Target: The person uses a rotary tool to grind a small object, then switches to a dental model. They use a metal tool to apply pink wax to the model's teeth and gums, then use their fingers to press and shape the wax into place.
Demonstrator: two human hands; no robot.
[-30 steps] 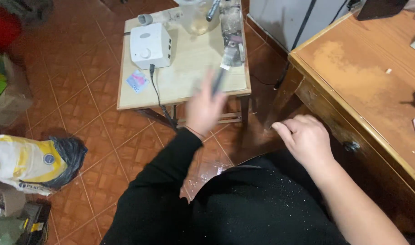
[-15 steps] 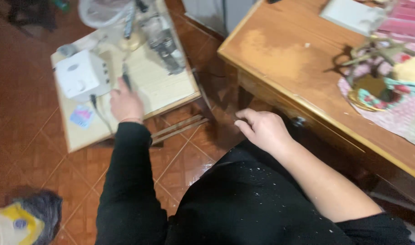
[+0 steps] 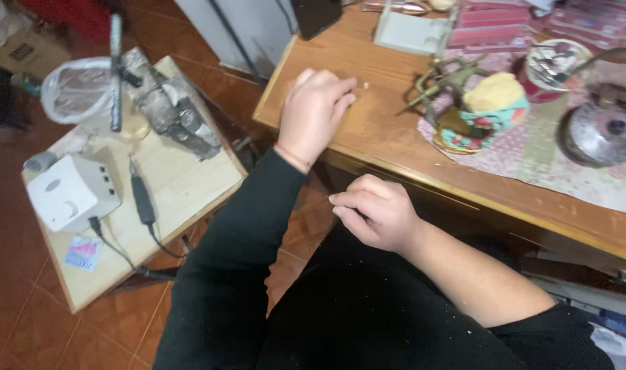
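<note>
Resting on the corner of the brown wooden table (image 3: 395,144), the left hand (image 3: 315,113) lies palm down with its fingers loosely bent and close together, and it holds nothing. A tiny pale crumb (image 3: 366,85) lies on the wood just beside its fingertips (image 3: 347,88); I cannot tell what this crumb is. The left arm wears a black sleeve (image 3: 238,247) and a thin red band sits at the wrist.

The right hand (image 3: 374,212) hangs lower, in front of the table edge and above the lap. Its thumb and fingers are pinched together, but whether something small is between them does not show.

On the table, to the right of the left hand, a patterned cloth (image 3: 532,164) carries a round pincushion (image 3: 491,109) with a yellow top and a teal side. Metal scissors (image 3: 440,79) lie just beside the pincushion. A red tin (image 3: 549,65) stands behind it, and a round metal lid with a dark knob (image 3: 604,130) is near the right edge.

To the left stands a small light wooden side table (image 3: 183,185). On it are a white box device (image 3: 70,192) with a dial, a black handpiece (image 3: 142,199) on a cord, a dusty grey tool (image 3: 172,113) and a clear plastic bag (image 3: 77,89). The floor (image 3: 25,322) is of red-brown tiles.
</note>
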